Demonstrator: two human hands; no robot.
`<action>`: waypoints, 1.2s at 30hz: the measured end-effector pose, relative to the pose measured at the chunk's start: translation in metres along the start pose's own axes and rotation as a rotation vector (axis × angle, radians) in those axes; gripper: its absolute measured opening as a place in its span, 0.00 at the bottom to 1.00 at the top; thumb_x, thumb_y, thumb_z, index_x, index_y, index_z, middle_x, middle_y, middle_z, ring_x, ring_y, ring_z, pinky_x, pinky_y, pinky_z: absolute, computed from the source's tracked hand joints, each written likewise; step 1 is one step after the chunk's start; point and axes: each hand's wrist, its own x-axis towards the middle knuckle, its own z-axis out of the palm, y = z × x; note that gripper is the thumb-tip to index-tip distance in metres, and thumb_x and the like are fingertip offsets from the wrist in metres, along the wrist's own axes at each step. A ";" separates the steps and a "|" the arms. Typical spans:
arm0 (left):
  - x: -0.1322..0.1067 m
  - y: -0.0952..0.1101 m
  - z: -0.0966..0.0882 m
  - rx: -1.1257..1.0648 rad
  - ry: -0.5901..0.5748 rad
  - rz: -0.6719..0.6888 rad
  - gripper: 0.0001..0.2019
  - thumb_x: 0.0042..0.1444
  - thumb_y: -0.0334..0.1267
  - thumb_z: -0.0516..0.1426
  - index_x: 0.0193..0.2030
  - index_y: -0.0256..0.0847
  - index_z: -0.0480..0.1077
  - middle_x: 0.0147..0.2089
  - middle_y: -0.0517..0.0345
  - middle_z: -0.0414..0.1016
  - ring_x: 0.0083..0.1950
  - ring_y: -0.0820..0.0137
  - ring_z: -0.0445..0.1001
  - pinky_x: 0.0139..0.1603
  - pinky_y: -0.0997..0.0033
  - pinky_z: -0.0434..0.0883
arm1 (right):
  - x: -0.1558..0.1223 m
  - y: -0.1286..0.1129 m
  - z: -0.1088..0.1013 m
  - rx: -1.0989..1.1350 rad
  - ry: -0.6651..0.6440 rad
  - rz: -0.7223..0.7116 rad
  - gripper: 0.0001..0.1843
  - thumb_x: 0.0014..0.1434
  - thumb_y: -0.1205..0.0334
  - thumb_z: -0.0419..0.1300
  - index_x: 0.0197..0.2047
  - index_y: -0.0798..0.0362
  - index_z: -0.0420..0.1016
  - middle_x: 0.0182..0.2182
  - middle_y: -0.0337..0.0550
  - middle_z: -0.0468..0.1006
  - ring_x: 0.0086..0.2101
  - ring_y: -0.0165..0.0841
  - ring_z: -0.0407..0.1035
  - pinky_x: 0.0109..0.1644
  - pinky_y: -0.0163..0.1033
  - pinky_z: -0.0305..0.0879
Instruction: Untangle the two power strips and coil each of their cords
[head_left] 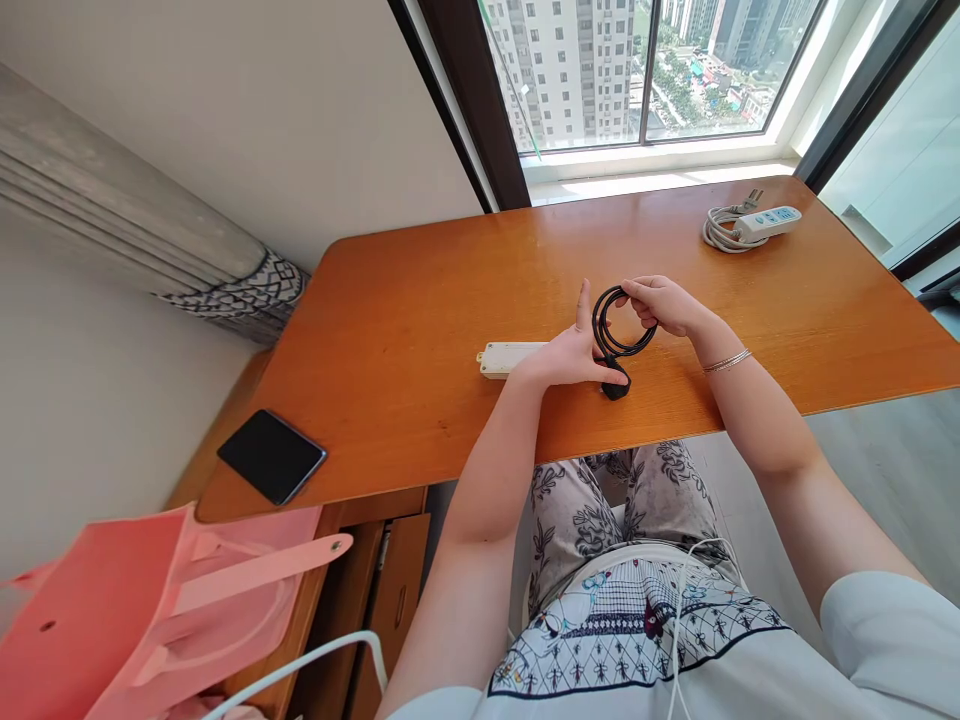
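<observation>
Black coiled cable (621,330) pinched between left hand (574,355) and right hand (664,303), both clamped on it.

— How is the left hand (571,355) held?
— Raised palm-in, forefinger pointed up, thumb stretched sideways.
— And the right hand (664,303)?
— Fingers are pinched together, wrist bent, forearm angled inward.

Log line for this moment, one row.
left hand: holds black cable coil | right hand: pinches coil top | cream power strip: on desk
</observation>
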 end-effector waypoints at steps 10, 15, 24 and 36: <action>0.006 0.003 -0.013 0.400 0.264 0.116 0.29 0.60 0.30 0.48 0.69 0.39 0.68 0.56 0.46 0.79 0.53 0.60 0.77 0.62 0.56 0.71 | 0.003 -0.001 -0.005 0.074 0.031 0.048 0.19 0.68 0.53 0.63 0.30 0.58 0.74 0.17 0.27 0.52 0.17 0.20 0.44 0.18 0.29 0.45; 0.005 0.007 -0.008 0.601 0.328 0.255 0.26 0.55 0.26 0.53 0.59 0.44 0.77 0.69 0.45 0.69 0.69 0.56 0.68 0.71 0.46 0.64 | 0.004 0.000 -0.006 0.092 0.039 0.083 0.19 0.71 0.57 0.59 0.31 0.60 0.75 0.16 0.27 0.53 0.16 0.20 0.44 0.18 0.28 0.44; 0.005 0.018 0.014 0.731 0.047 0.338 0.19 0.53 0.29 0.57 0.49 0.43 0.81 0.47 0.48 0.83 0.65 0.52 0.73 0.80 0.34 0.42 | 0.007 0.009 0.003 0.065 0.060 0.158 0.19 0.69 0.56 0.62 0.28 0.58 0.74 0.14 0.28 0.56 0.15 0.20 0.47 0.18 0.29 0.47; 0.000 0.028 0.045 0.943 0.013 0.148 0.16 0.60 0.32 0.54 0.50 0.30 0.77 0.45 0.37 0.83 0.53 0.51 0.79 0.74 0.46 0.56 | 0.008 0.015 0.014 0.073 0.029 0.246 0.17 0.69 0.61 0.62 0.27 0.55 0.69 0.15 0.30 0.60 0.15 0.20 0.50 0.17 0.29 0.50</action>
